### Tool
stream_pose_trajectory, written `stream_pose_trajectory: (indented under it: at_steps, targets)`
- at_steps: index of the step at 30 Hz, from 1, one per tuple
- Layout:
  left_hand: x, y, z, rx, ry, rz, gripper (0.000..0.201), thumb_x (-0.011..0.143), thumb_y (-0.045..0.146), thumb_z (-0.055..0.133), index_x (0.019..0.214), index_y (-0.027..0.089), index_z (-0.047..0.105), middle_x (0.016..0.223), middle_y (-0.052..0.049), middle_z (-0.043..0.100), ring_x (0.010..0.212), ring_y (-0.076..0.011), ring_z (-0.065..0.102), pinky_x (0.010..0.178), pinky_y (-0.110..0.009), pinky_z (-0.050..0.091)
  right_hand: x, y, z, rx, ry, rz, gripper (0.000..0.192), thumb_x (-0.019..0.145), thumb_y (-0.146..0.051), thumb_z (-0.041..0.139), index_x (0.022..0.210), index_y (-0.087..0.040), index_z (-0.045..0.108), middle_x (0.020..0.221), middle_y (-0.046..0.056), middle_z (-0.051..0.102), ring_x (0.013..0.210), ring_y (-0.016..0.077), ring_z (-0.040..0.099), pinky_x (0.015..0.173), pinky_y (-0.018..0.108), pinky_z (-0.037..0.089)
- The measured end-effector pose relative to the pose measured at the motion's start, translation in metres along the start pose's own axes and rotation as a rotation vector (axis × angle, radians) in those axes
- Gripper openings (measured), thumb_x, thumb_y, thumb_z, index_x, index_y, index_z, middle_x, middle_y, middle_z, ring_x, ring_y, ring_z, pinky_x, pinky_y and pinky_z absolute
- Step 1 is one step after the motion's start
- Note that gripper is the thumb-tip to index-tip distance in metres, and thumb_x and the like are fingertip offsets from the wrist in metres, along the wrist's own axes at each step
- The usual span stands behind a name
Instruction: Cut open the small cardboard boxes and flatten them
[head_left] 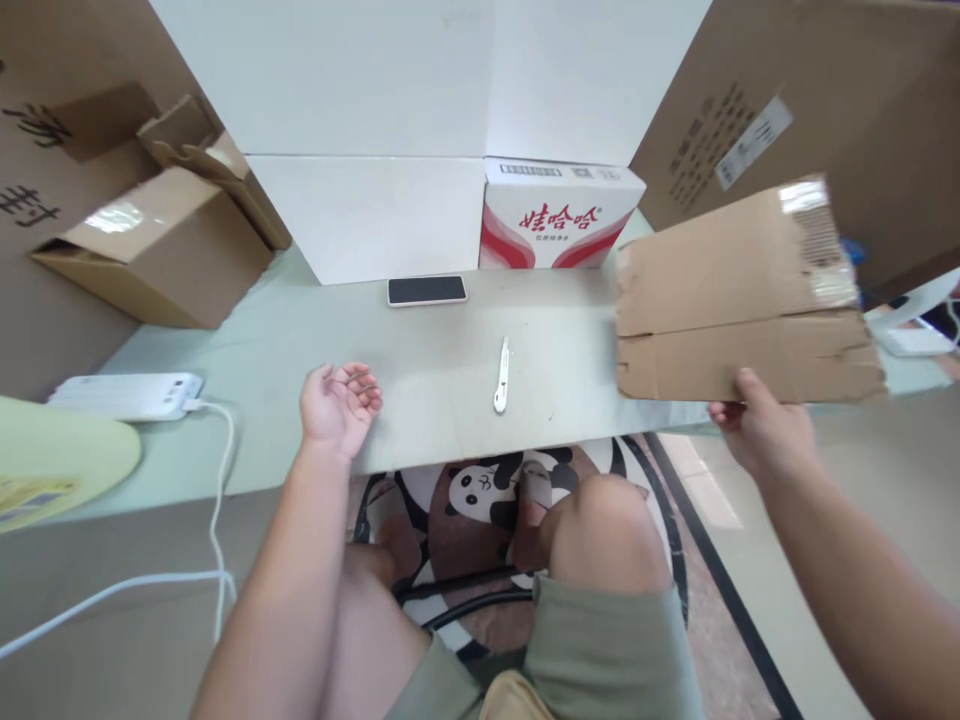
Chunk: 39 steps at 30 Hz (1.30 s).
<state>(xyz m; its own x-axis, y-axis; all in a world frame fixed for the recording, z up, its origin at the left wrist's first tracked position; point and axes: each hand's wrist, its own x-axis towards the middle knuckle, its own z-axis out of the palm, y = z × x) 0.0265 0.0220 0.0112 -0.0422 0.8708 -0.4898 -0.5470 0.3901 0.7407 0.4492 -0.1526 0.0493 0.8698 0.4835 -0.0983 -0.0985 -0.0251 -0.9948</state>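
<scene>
My right hand (772, 435) grips the lower edge of a flattened cardboard box (720, 280), thumb on the near face and fingers behind it. The cardboard is tilted up over the table's right side, with shiny tape at its right end. My left hand (341, 408) rests palm up near the table's front edge, its fingers loosely curled and holding nothing. Between the two hands lies a white utility knife (502, 375), its narrow end pointing away from me. Behind it a phone (427, 290) with a dark screen lies flat.
White panels (367, 215) stand behind the table (427, 400). A red-and-white carton (559, 220) leans there. To the left are an open cardboard box (172, 240), a white power strip (124, 396) with a trailing cable (217, 510), and a pale green object (60, 450). A large carton (847, 110) stands right.
</scene>
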Motion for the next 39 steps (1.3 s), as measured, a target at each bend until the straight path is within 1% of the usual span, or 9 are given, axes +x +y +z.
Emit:
stream_pose_trajectory:
  at_steps: [3,8,13,18,24,28,32,36,39]
  targets:
    - [0.004,0.000,0.000,0.015,0.004,0.005,0.038,0.093,0.035,0.035,0.073,0.017,0.061,0.057,-0.004,0.059,0.045,-0.0133,0.056,0.046,-0.021,0.046,0.046,-0.030,0.003,-0.051,0.137,-0.069,0.019,0.087,-0.013,0.062,0.075,-0.024,0.053,0.054,-0.006,0.052,0.036,0.0077,0.048,0.029,0.015,0.042]
    - [0.009,-0.001,0.008,0.024,0.026,-0.006,0.038,0.094,0.037,0.038,0.071,0.017,0.062,0.056,-0.005,0.059,0.044,-0.0137,0.056,0.045,-0.022,0.047,0.127,-0.078,0.066,-0.129,0.108,-0.168,0.023,0.093,-0.010,0.057,0.078,-0.024,0.047,0.074,-0.003,0.056,0.061,0.0070,0.062,0.060,0.021,0.057]
    - [0.011,0.001,0.013,-0.018,0.050,0.014,0.038,0.095,0.030,0.039,0.067,0.017,0.061,0.054,-0.004,0.058,0.043,-0.0115,0.055,0.045,-0.020,0.046,0.142,-0.060,0.111,-0.242,-0.081,-0.038,0.017,0.093,-0.017,0.061,0.080,-0.022,0.051,0.080,0.003,0.063,0.066,0.0121,0.068,0.063,0.028,0.058]
    - [0.018,-0.001,-0.001,-0.065,0.070,0.186,0.032,0.093,0.024,0.055,0.062,0.017,0.056,0.048,0.002,0.052,0.042,-0.0075,0.049,0.046,-0.015,0.042,0.096,-0.012,0.121,-0.395,-0.287,0.027,0.013,0.084,-0.018,0.069,0.084,-0.020,0.056,0.081,0.003,0.067,0.063,0.0122,0.069,0.057,0.024,0.057]
    - [0.014,0.003,-0.016,-0.234,0.128,0.236,0.036,0.091,0.032,0.057,0.059,0.019,0.049,0.047,0.005,0.046,0.039,-0.0073,0.042,0.042,-0.018,0.035,0.025,0.001,0.160,-0.595,-0.570,-0.036,0.013,0.076,-0.015,0.073,0.082,-0.017,0.062,0.075,0.002,0.069,0.058,0.0110,0.067,0.049,0.019,0.048]
    - [0.002,0.010,-0.018,-0.354,0.147,0.188,0.033,0.088,0.025,0.045,0.056,0.018,0.052,0.046,0.003,0.045,0.039,-0.0077,0.041,0.042,-0.018,0.033,-0.034,0.007,0.217,-0.727,-0.832,-0.185,0.021,0.082,-0.021,0.068,0.065,-0.018,0.058,0.058,-0.001,0.061,0.054,0.0093,0.060,0.049,0.018,0.042]
    - [-0.003,0.020,-0.027,-0.414,0.102,0.190,0.028,0.080,0.020,0.042,0.056,0.017,0.055,0.047,0.001,0.046,0.040,-0.0080,0.043,0.043,-0.019,0.032,-0.102,0.016,0.288,-0.794,-1.100,-0.335,0.020,0.085,-0.022,0.064,0.066,-0.018,0.062,0.062,0.000,0.066,0.057,0.0111,0.061,0.055,0.021,0.045]
    - [0.000,0.029,-0.041,-0.419,0.101,0.220,0.024,0.079,0.021,0.044,0.058,0.017,0.056,0.051,0.000,0.048,0.043,-0.0080,0.045,0.046,-0.019,0.034,-0.171,0.022,0.360,-0.827,-1.298,-0.595,0.009,0.087,-0.019,0.059,0.086,-0.020,0.069,0.085,0.003,0.074,0.067,0.0149,0.069,0.071,0.028,0.052]
    - [0.007,0.034,-0.050,-0.412,0.120,0.252,0.023,0.080,0.026,0.049,0.058,0.018,0.054,0.052,0.001,0.047,0.044,-0.0088,0.045,0.047,-0.021,0.035,-0.217,0.022,0.412,-0.882,-1.339,-0.967,0.029,0.089,-0.016,0.053,0.113,-0.022,0.069,0.104,0.007,0.075,0.084,0.0227,0.073,0.088,0.040,0.055]
